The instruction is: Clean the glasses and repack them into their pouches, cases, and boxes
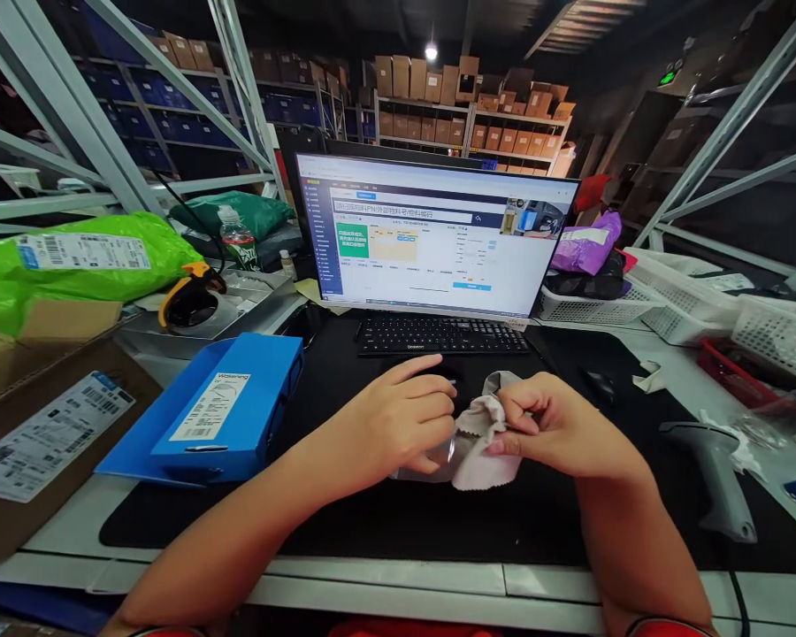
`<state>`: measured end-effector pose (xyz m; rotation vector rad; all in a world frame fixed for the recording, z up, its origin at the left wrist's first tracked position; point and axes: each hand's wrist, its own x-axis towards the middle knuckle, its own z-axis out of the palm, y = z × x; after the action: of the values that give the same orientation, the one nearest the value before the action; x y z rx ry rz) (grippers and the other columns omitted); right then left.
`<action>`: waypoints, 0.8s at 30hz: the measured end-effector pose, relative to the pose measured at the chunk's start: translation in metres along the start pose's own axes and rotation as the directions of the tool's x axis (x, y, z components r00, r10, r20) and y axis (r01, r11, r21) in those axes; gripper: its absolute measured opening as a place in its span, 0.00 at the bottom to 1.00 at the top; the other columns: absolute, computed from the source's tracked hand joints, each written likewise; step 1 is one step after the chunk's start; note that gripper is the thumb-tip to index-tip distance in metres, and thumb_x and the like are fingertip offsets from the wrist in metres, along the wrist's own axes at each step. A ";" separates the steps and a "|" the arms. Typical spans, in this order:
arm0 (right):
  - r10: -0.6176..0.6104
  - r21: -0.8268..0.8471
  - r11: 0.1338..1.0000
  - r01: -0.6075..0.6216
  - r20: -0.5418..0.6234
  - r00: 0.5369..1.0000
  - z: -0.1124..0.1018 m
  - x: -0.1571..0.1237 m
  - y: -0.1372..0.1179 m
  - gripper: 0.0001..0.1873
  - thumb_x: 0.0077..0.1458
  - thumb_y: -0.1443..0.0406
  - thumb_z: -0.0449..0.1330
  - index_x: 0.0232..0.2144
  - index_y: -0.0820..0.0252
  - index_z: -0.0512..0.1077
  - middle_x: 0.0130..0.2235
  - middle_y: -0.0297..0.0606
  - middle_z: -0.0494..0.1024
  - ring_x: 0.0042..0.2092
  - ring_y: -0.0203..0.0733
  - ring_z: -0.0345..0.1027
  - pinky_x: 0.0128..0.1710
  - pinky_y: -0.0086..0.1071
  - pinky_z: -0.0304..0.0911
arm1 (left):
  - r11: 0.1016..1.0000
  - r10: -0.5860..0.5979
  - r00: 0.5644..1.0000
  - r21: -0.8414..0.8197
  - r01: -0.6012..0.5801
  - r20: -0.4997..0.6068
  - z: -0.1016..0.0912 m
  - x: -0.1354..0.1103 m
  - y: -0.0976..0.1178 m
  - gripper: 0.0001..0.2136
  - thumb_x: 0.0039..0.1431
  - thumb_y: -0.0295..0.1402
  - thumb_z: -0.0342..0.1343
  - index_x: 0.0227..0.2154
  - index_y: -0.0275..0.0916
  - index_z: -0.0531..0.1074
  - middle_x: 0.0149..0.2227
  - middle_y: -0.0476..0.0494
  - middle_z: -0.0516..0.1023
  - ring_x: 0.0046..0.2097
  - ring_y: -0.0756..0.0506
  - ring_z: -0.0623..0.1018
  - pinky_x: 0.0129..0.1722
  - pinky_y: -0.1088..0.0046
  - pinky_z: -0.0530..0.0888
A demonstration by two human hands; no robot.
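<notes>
Above the black desk mat my left hand (404, 416) is closed, its fingers curled around a clear, shiny piece that looks like an eyewear lens (450, 453). Most of that piece is hidden by my fingers and the cloth. My right hand (544, 425) pinches a pale grey cleaning cloth (487, 464) with a zigzag edge. The cloth is bunched up and meets the clear piece between my two hands. To the left of my left hand lies a blue box (265, 389) with a white label showing a drawing of glasses.
A keyboard (438, 337) and monitor (431, 239) stand ahead. On the right are a mouse (598, 386), a barcode scanner (713, 478) and white baskets (677, 305). An open carton (59, 442), a green parcel (86, 257) and a bottle (235, 239) occupy the left.
</notes>
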<state>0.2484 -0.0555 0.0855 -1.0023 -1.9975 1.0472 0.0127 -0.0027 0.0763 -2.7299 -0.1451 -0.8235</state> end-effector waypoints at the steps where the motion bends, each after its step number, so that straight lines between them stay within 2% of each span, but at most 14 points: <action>1: 0.007 -0.054 0.998 -0.010 -0.045 0.999 0.008 0.001 -0.002 0.28 0.54 0.63 0.68 0.19 0.56 0.50 0.21 0.24 0.53 0.24 0.30 0.44 0.22 0.28 0.44 | 0.999 0.023 1.000 0.022 -0.023 0.005 0.003 0.001 0.001 0.07 0.64 0.32 0.58 0.30 0.38 0.72 0.34 0.49 0.79 0.48 0.47 0.78 0.68 0.58 0.64; 3: 0.002 -0.167 0.986 -0.024 -0.132 0.991 0.020 0.003 -0.006 0.27 0.55 0.65 0.67 0.19 0.57 0.50 0.21 0.24 0.54 0.25 0.30 0.45 0.23 0.28 0.43 | 0.995 0.049 0.999 0.083 -0.049 0.002 0.006 0.001 0.003 0.07 0.64 0.27 0.57 0.28 0.38 0.72 0.33 0.48 0.79 0.47 0.47 0.78 0.67 0.57 0.65; 5: -0.002 -0.196 0.980 -0.024 -0.135 0.991 0.020 0.003 -0.007 0.27 0.55 0.65 0.67 0.19 0.57 0.50 0.20 0.24 0.54 0.24 0.30 0.44 0.22 0.28 0.43 | 0.991 0.035 0.999 0.132 -0.032 -0.024 0.005 0.001 0.004 0.08 0.64 0.25 0.56 0.27 0.38 0.72 0.33 0.49 0.79 0.47 0.47 0.78 0.68 0.55 0.64; 6: 0.000 -0.171 0.985 -0.015 -0.087 0.996 0.014 0.002 -0.006 0.28 0.55 0.64 0.67 0.19 0.57 0.50 0.20 0.24 0.54 0.24 0.30 0.44 0.22 0.28 0.43 | 0.990 0.027 0.999 0.138 -0.022 -0.035 0.003 0.000 0.004 0.07 0.64 0.27 0.56 0.28 0.39 0.72 0.34 0.49 0.79 0.48 0.47 0.78 0.68 0.53 0.63; 8: -0.017 -0.100 0.995 0.025 0.082 0.996 -0.006 0.000 -0.001 0.28 0.55 0.62 0.67 0.18 0.56 0.51 0.20 0.25 0.55 0.24 0.30 0.46 0.22 0.28 0.45 | 0.993 0.015 0.998 0.115 -0.008 -0.059 -0.002 -0.001 0.004 0.05 0.64 0.32 0.57 0.32 0.39 0.74 0.35 0.50 0.80 0.50 0.46 0.78 0.69 0.51 0.59; 10: -0.059 -0.063 0.995 0.077 0.239 0.969 -0.027 -0.002 0.005 0.28 0.55 0.60 0.67 0.17 0.56 0.52 0.20 0.26 0.56 0.24 0.31 0.48 0.23 0.28 0.47 | 0.996 -0.004 0.997 0.089 0.011 -0.083 -0.006 -0.001 0.006 0.06 0.65 0.36 0.58 0.35 0.40 0.75 0.36 0.50 0.81 0.51 0.47 0.78 0.70 0.51 0.57; 12: -0.086 -0.061 0.992 0.110 0.305 0.948 -0.039 -0.003 0.009 0.28 0.56 0.59 0.66 0.16 0.56 0.53 0.20 0.27 0.57 0.25 0.32 0.50 0.24 0.29 0.48 | 0.997 -0.016 0.995 0.074 0.023 -0.097 -0.008 -0.001 0.007 0.07 0.65 0.36 0.57 0.34 0.39 0.74 0.35 0.51 0.80 0.50 0.47 0.78 0.71 0.53 0.56; 14: -0.078 -0.065 0.993 0.098 0.258 0.963 -0.033 -0.003 0.008 0.27 0.56 0.60 0.66 0.16 0.56 0.54 0.20 0.27 0.57 0.25 0.32 0.50 0.24 0.29 0.49 | 0.997 -0.014 0.996 0.074 0.021 -0.089 -0.006 0.000 0.008 0.08 0.66 0.36 0.56 0.33 0.39 0.74 0.35 0.51 0.80 0.49 0.48 0.78 0.70 0.55 0.57; 17: -0.045 -0.097 0.994 0.048 0.034 0.998 -0.002 -0.001 0.001 0.26 0.56 0.62 0.67 0.18 0.57 0.53 0.20 0.25 0.57 0.24 0.30 0.48 0.23 0.27 0.47 | 0.994 0.005 0.998 0.111 0.002 -0.056 0.001 0.001 0.009 0.09 0.67 0.32 0.54 0.29 0.39 0.73 0.33 0.50 0.79 0.47 0.48 0.78 0.70 0.55 0.59; 19: -0.029 -0.150 0.989 0.011 -0.120 0.992 0.017 0.000 -0.004 0.24 0.56 0.64 0.66 0.19 0.58 0.55 0.21 0.25 0.58 0.24 0.30 0.47 0.22 0.27 0.45 | 0.988 0.019 0.999 0.156 -0.011 -0.050 0.004 0.001 0.009 0.11 0.66 0.28 0.53 0.27 0.39 0.72 0.31 0.51 0.79 0.46 0.48 0.78 0.70 0.55 0.59; 20: -0.028 -0.172 0.985 0.001 -0.155 0.987 0.021 0.001 -0.005 0.23 0.56 0.65 0.66 0.19 0.58 0.56 0.21 0.25 0.58 0.25 0.30 0.47 0.23 0.26 0.45 | 0.985 0.023 0.998 0.174 -0.013 -0.056 0.005 0.001 0.008 0.11 0.66 0.26 0.52 0.27 0.39 0.71 0.31 0.51 0.78 0.46 0.48 0.78 0.70 0.55 0.58; 21: -0.029 -0.182 0.983 0.001 -0.149 0.988 0.022 0.002 -0.005 0.23 0.55 0.66 0.66 0.19 0.58 0.56 0.21 0.25 0.58 0.25 0.30 0.47 0.23 0.26 0.45 | 0.983 0.019 0.998 0.183 -0.008 -0.060 0.005 0.001 0.008 0.11 0.66 0.26 0.53 0.27 0.39 0.71 0.31 0.51 0.79 0.47 0.47 0.78 0.70 0.54 0.58; 22: -0.030 -0.170 0.985 0.014 -0.092 0.995 0.018 0.002 -0.005 0.23 0.55 0.66 0.66 0.19 0.58 0.56 0.21 0.25 0.58 0.25 0.30 0.47 0.23 0.26 0.45 | 0.983 0.012 0.998 0.182 -0.001 -0.059 0.004 0.001 0.007 0.10 0.65 0.27 0.53 0.28 0.39 0.71 0.32 0.51 0.79 0.48 0.47 0.78 0.70 0.53 0.57; 24: -0.058 -0.104 0.992 0.070 0.118 0.991 0.000 0.002 -0.001 0.23 0.55 0.66 0.66 0.19 0.58 0.56 0.21 0.24 0.57 0.24 0.29 0.48 0.23 0.26 0.45 | 0.989 -0.001 0.998 0.149 0.010 -0.058 0.000 0.001 0.008 0.07 0.65 0.31 0.55 0.30 0.40 0.72 0.34 0.52 0.80 0.49 0.46 0.78 0.70 0.51 0.54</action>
<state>0.2476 -0.0544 0.0870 -0.9455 -2.1856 0.9916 0.0152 -0.0101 0.0752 -2.5646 -0.1945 -0.8557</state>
